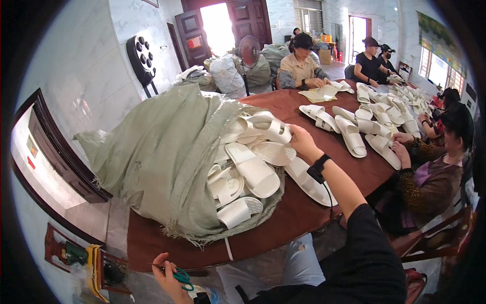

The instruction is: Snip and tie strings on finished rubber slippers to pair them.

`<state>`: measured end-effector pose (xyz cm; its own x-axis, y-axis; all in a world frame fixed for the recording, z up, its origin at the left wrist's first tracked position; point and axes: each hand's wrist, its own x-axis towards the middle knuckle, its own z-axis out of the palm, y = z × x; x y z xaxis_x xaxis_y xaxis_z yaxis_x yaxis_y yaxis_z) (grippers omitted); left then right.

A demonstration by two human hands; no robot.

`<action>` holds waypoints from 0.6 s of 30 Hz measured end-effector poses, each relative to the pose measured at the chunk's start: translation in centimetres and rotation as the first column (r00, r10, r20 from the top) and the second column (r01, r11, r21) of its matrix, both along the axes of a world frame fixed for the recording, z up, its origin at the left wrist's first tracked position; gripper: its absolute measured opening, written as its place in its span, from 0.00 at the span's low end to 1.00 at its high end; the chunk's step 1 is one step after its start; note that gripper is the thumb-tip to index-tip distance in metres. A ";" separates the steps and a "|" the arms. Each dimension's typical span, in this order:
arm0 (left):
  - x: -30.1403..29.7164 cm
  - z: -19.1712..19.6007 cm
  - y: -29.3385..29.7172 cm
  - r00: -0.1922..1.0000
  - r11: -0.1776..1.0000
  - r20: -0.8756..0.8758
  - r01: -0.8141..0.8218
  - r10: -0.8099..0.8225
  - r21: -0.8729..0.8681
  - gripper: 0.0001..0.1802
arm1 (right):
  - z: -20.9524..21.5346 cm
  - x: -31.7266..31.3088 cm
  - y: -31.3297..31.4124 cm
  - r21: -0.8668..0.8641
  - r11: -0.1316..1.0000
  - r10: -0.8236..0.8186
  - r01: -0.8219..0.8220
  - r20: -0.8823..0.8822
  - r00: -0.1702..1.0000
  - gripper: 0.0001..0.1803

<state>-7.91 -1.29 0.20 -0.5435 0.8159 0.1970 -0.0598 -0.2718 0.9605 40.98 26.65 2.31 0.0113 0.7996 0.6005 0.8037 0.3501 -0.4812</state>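
- Beside the worktop's (157,248) near edge: left hand (171,279) grips scissors (183,277).
- At sack (152,152) mouth: right hand (304,143) grips slipper (276,130).
- Toward right edge: loose slippers (350,137) remain; work appears unfinished.

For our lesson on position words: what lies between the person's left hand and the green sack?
In the head view, a strip of brown tablecloth shows between the left hand and the sack.

Matt, plastic-looking slippers (251,164) fill a rough, woven-plastic sack (157,157) on a cloth-covered bench (291,105). A glossy tiled wall (71,66) gleams at upper left.
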 end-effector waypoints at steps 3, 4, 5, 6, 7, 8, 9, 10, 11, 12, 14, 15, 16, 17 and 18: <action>2.0 1.0 0.0 0.996 0.996 0.049 0.072 -0.074 0.047 0.11 | 1.4 1.7 -3.8 -0.021 0.995 0.094 -0.098 -0.145 0.985 0.22; 2.7 1.0 0.2 0.989 0.991 0.090 0.115 -0.121 0.069 0.11 | 1.5 2.1 -5.1 -0.002 0.975 0.214 -0.221 -0.251 0.944 0.23; 3.4 1.2 0.4 0.978 0.983 0.124 0.154 -0.166 0.095 0.12 | 1.8 2.2 -6.7 0.034 0.939 0.331 -0.341 -0.355 0.874 0.23; 4.0 1.3 0.5 0.978 0.984 0.128 0.153 -0.164 0.090 0.12 | 3.2 0.8 -9.1 0.002 0.915 0.362 -0.403 -0.441 0.821 0.23; 5.0 1.5 0.9 0.962 0.969 0.126 0.232 -0.242 0.089 0.12 | 5.0 0.0 -12.0 -0.004 0.919 0.352 -0.394 -0.439 0.826 0.23; 6.1 1.7 1.2 0.941 0.948 0.122 0.306 -0.315 0.086 0.13 | 6.4 -0.8 -14.4 -0.065 0.916 0.284 -0.396 -0.592 0.754 0.23; 7.1 2.0 1.4 0.940 0.947 0.121 0.311 -0.319 0.080 0.13 | 6.6 -1.2 -15.9 -0.121 0.906 0.199 -0.406 -0.726 0.658 0.23; 8.3 2.1 1.6 0.909 0.918 0.129 0.394 -0.397 0.052 0.14 | 5.8 -1.1 -16.6 -0.098 0.897 0.229 -0.432 -0.732 0.642 0.23; 9.3 2.1 1.7 0.872 0.882 0.139 0.470 -0.469 0.023 0.14 | 4.8 -1.0 -17.3 -0.075 0.885 0.260 -0.459 -0.739 0.622 0.23; 10.2 1.9 1.8 0.822 0.837 0.166 0.545 -0.545 0.054 0.15 | 3.8 -1.1 -18.5 -0.257 0.857 0.099 -0.447 -0.768 0.632 0.23; 12.1 1.8 2.0 0.726 0.745 0.171 0.658 -0.667 0.110 0.15 | 1.5 -2.2 -20.2 -0.208 0.797 0.124 -0.567 -0.862 0.491 0.24; 13.3 2.1 2.0 0.705 0.720 0.162 0.691 -0.691 0.063 0.16 | 0.7 -2.5 -21.2 -0.212 0.775 0.093 -0.595 -0.893 0.439 0.24; 14.4 2.4 1.9 0.709 0.724 0.150 0.685 -0.689 0.084 0.17 | 0.2 -2.9 -22.0 -0.224 0.764 0.076 -0.604 -0.900 0.429 0.24; 15.1 2.6 1.9 0.715 0.728 0.138 0.678 -0.685 0.105 0.17 | -0.3 -3.5 -22.6 -0.210 0.741 0.066 -0.638 -0.922 0.381 0.24; 15.5 2.6 2.2 0.719 0.732 0.142 0.675 -0.680 0.088 0.17 | -0.7 -3.8 -22.8 -0.189 0.723 0.061 -0.665 -0.941 0.333 0.24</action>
<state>7.59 0.95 2.82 0.1281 0.9736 0.1888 -0.3834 -0.1270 0.9148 37.22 3.87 1.65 -0.1262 0.9920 0.0074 -0.2868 -0.0293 -0.9575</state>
